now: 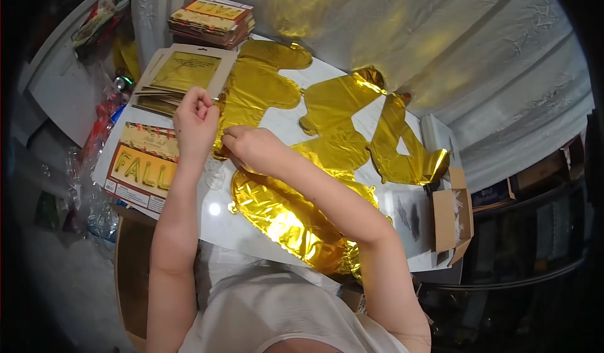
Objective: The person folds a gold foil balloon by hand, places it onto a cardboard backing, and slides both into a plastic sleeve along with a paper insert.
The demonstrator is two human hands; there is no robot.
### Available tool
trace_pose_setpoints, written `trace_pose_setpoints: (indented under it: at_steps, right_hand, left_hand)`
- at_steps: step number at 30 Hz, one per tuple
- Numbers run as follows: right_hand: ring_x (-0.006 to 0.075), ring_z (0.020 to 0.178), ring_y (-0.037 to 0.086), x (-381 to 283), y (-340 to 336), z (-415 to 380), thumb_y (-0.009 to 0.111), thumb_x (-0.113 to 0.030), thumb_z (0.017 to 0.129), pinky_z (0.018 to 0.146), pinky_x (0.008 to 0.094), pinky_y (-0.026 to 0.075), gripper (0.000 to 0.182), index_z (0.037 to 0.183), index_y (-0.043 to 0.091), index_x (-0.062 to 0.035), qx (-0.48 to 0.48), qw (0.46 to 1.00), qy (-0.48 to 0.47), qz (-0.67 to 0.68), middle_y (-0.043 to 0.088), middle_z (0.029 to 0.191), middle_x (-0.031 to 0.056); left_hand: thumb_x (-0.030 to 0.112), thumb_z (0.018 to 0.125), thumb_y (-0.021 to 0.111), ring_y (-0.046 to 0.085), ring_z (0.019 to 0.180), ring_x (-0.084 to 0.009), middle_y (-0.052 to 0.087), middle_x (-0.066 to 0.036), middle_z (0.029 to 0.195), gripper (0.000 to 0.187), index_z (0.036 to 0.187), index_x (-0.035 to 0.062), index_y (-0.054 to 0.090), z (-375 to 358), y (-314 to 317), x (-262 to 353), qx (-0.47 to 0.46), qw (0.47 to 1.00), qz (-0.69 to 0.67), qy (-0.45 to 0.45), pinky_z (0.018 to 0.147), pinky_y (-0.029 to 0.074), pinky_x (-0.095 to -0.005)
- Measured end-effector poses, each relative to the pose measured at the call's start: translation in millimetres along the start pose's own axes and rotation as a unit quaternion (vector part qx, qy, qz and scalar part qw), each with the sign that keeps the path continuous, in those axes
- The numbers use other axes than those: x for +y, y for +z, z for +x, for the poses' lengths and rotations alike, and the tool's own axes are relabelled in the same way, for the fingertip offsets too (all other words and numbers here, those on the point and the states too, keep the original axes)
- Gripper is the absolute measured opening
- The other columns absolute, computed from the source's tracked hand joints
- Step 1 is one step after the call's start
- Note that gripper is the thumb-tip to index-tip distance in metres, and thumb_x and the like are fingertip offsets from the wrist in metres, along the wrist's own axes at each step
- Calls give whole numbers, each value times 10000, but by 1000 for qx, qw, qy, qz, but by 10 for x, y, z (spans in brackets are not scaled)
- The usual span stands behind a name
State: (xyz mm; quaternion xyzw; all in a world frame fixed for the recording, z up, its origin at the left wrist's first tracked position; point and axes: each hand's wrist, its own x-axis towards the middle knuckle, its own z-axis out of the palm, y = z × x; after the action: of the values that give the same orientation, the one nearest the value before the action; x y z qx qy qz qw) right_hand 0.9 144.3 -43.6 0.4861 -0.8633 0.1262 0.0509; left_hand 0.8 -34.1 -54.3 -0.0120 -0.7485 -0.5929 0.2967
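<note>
Lower centre, a gold foil balloon (277, 221) runs partly hidden under the right forearm (333, 199); mid-frame, right hand (255, 150) and left hand (196, 123) curl beside the F-shaped foil (258, 82), can't tell whether either grip's closed; upper left, stacked packets (211, 22).

From above the near shirt (264, 309), the single head view looks forward and steeply down, close over the table (217, 227), toward the far curtain (402, 26).
</note>
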Motion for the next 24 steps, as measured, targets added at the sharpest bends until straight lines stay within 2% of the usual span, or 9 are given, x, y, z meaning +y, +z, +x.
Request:
trace_pose_setpoints:
  at_steps: [1,6,12,15,17,18,20,21,24]
  right_hand:
    - [347,1003,725,54,47,44,666,-93,874,797,429,615,138,984,668,-10,2,1000,-3,2,706,1102,149]
    - [308,823,743,214,47,98,657,-128,880,700,427,617,127,882,716,-15,-19,986,-136,-99,687,895,130]
    - [321,707,727,86,-163,156,680,-191,875,667,435,608,171,844,713,-26,-40,993,-101,-50,672,855,128]
    - [322,677,730,81,-46,206,694,-200,853,628,452,599,175,825,722,-31,-38,990,-113,-74,688,834,147]
    - [316,677,742,100,76,222,694,-173,840,608,456,596,147,811,743,-38,-28,988,-114,-101,714,804,161]
    - [316,677,742,81,93,223,694,-173,840,608,456,596,147,811,743,-38,-27,988,-115,-102,714,804,161]
    - [338,676,730,61,105,233,731,-199,834,614,465,595,159,837,737,-40,-43,985,-84,-144,710,792,142]
    - [338,676,730,81,98,253,731,-199,834,614,465,595,159,837,737,-40,-42,985,-85,-144,710,792,142]
    - [349,703,731,187,57,312,765,-187,821,637,471,584,121,818,764,-66,-50,998,-3,-37,728,755,130]
  left_hand:
    - [-99,856,625,371,652,-34,397,75,719,162,902,43,563,-4,3,15,-5,1000,-5,-5,589,316,-222]
    - [-68,831,630,381,638,-65,407,40,706,155,935,31,571,-23,-46,100,-61,996,54,-37,588,340,-248]
    - [-67,854,620,388,657,-60,416,38,725,148,950,32,567,-2,-76,77,-19,998,44,-34,590,356,-250]
    - [-33,879,668,477,662,-81,499,8,732,165,1008,38,594,1,-79,54,-38,996,62,-44,611,424,-262]
    - [23,917,707,657,756,-181,658,-74,843,211,1110,29,621,-18,-66,47,-82,988,121,-58,705,532,-317]
    - [23,917,707,657,756,-181,658,-74,843,211,1110,29,621,-39,-47,-18,-81,988,121,-57,705,532,-317]
    - [50,947,706,746,942,-296,738,-150,1038,265,1198,17,625,-82,-5,-173,-48,968,239,62,818,579,-376]
    - [76,972,663,705,1033,-401,724,-191,1087,224,1183,11,629,-86,-25,-90,-60,974,215,48,891,559,-486]
    - [55,969,639,716,994,-398,731,-194,1039,209,1172,7,627,-33,-75,-51,-79,984,160,-17,866,562,-486]
